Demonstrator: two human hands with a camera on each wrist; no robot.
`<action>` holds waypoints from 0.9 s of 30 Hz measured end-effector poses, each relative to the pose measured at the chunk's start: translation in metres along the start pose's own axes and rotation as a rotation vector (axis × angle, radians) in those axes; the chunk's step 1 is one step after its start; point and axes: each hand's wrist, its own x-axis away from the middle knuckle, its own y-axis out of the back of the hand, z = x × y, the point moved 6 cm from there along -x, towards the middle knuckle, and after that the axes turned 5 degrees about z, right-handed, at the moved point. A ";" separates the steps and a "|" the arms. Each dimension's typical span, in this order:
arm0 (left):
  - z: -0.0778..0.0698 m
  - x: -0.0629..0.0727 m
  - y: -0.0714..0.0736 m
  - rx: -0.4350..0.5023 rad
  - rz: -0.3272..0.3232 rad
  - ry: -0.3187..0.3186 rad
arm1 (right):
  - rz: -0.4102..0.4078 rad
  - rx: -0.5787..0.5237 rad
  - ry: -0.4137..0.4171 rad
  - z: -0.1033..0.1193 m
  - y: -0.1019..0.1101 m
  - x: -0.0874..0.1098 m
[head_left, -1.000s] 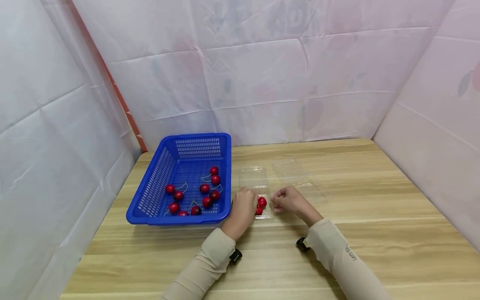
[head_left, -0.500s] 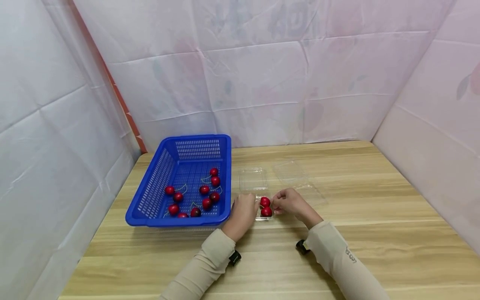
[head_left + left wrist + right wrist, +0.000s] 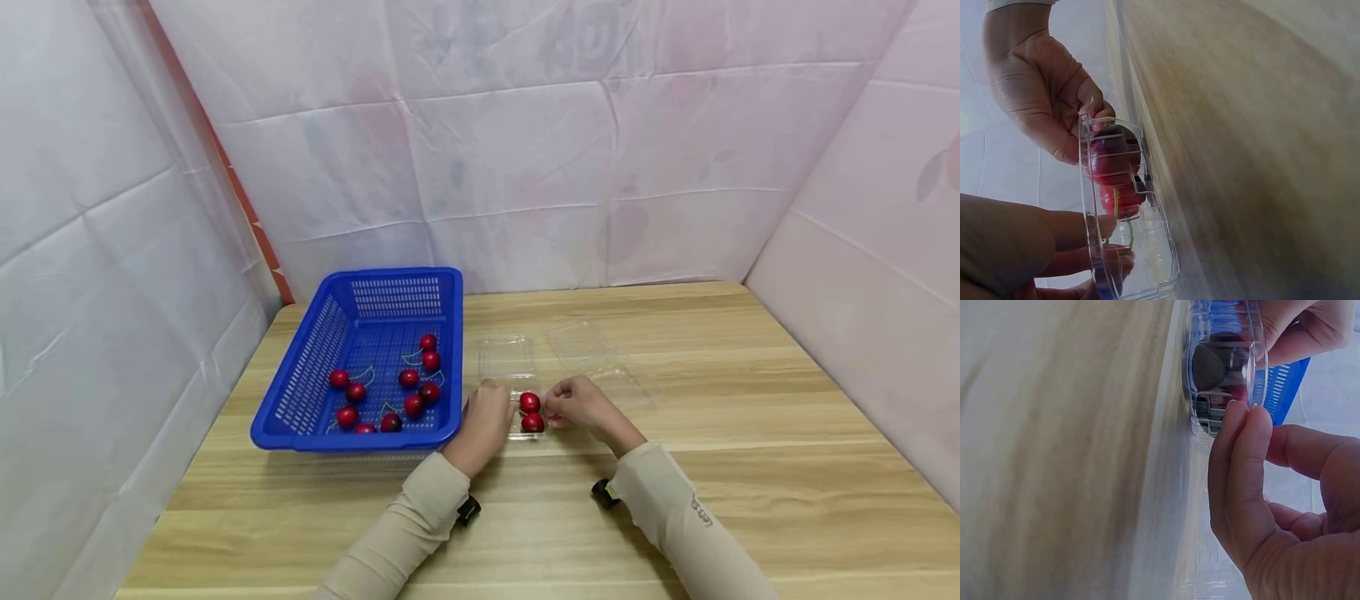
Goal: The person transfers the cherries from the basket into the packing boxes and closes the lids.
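Note:
In the head view a small clear plastic box (image 3: 527, 437) stands on the table with two red cherries (image 3: 531, 412) at its right side. My left hand (image 3: 487, 421) reaches into its left part. The left wrist view shows the thumb and fingertips closed around the green cherry stems (image 3: 1130, 232), inside the box wall. My right hand (image 3: 581, 404) is at the box's right side. Its thumb and fingers pinch the rim in the right wrist view, close beside the dark red cherries (image 3: 1216, 365). The box's lid (image 3: 507, 357) lies folded back behind it.
Left of the box stands a blue plastic basket (image 3: 360, 442) with several cherries on its floor. Another clear box (image 3: 581, 343) lies open behind my right hand. White patterned sheets (image 3: 517, 167) hang at the back and both sides of the wooden table (image 3: 750, 400).
The two cherries have shifted right in the box, up against its right side, and turned a little. My hands have stayed nearly in place, with the basket unmoved.

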 end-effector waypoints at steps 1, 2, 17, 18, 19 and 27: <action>0.000 0.000 0.000 -0.011 0.008 0.005 | 0.000 0.002 -0.001 0.000 0.000 0.000; -0.001 0.000 -0.001 -0.019 0.010 0.004 | 0.001 0.002 0.000 0.001 0.000 0.000; -0.007 0.003 0.001 -0.138 -0.003 -0.073 | 0.028 0.005 0.022 0.001 -0.001 -0.001; -0.007 0.003 0.001 -0.141 0.006 -0.068 | 0.028 0.004 0.023 0.001 -0.001 -0.002; -0.007 0.003 0.001 -0.142 0.011 -0.066 | 0.025 0.004 0.019 0.001 -0.001 -0.002; -0.012 0.004 0.006 -0.111 -0.010 -0.114 | 0.031 0.021 0.019 0.000 0.000 -0.001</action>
